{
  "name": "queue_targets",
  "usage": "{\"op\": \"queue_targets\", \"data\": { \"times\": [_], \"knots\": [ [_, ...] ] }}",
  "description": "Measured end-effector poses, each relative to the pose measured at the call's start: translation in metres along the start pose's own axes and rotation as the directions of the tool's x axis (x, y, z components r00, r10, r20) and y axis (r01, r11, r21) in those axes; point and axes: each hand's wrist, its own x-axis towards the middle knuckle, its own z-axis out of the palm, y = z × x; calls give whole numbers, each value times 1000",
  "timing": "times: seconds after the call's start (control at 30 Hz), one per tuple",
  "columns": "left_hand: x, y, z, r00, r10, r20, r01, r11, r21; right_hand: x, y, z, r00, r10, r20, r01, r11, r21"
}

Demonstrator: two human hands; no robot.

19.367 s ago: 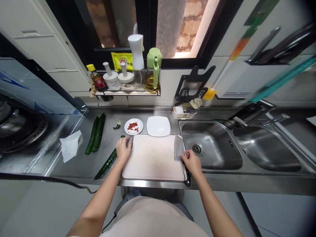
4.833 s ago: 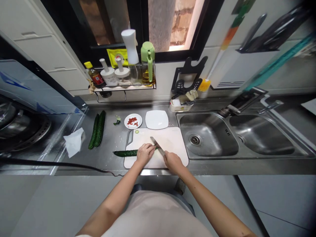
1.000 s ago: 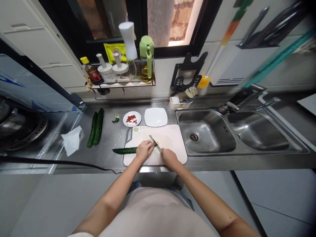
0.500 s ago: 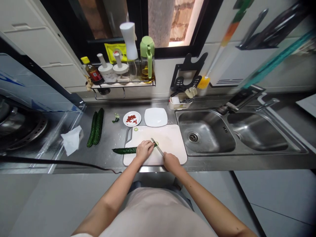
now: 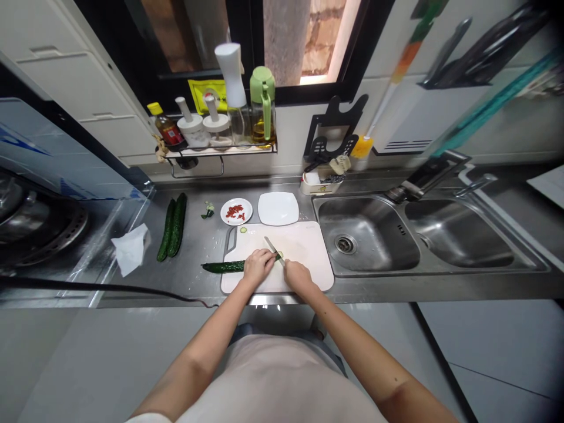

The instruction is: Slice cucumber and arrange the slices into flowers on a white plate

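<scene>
A: Where do you have the cucumber (image 5: 224, 267)?

B: It lies across the left edge of your cutting board (image 5: 311, 252), with one end reaching over the counter (image 5: 190, 241). Your left hand (image 5: 258, 267) grips it from above, fingers close together. Your right hand (image 5: 298, 277) is wrapped around the handle of the knife (image 5: 271, 245).

A: What would help you to cut well?

B: In my opinion, you should bend the left fingertips inward, because the blade is very near them. Draw that hand back little by little, and make even strokes, so your slices become equal.

A: And what is difficult to see?

B: Your left hand covers part of the cucumber, and your right hand hides the handle. Whether the blade is inside the flesh, I cannot tell.
</scene>
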Motion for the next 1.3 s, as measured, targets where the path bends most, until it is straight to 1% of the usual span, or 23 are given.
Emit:
{"op": "queue_targets", "data": {
  "times": [0.13, 0.33, 0.6, 0.77, 0.9, 1.1, 1.3],
  "knots": [
    [0, 0, -1, 1000, -22, 10, 22, 1000, 5, -6, 4, 3, 1000, 0, 5, 0, 1000, -14],
    [0, 2, -3, 998, -47, 35, 47, 999, 5, -21, 12, 9, 999, 30, 29, -29, 999, -23],
    [1, 4, -4, 996, -74, 53, 74, 997, -1, -43, 20, 8, 993, 67, 98, -63, 997, -40],
    [1, 3, -3, 995, -81, 50, 82, 997, -13, -54, 28, 12, 994, 64, 90, -59, 997, -48],
    [1, 4, -4, 994, -90, 61, 91, 996, -15, -60, 32, 14, 995, 55, 86, -51, 998, -48],
    [2, 7, -7, 990, -118, 73, 120, 992, -24, -66, 34, 8, 989, 78, 129, -73, 997, -38],
    [5, 6, -8, 986, -147, 84, 152, 986, -62, -71, 37, 8, 987, 71, 143, -67, 997, -35]
  ]
}}
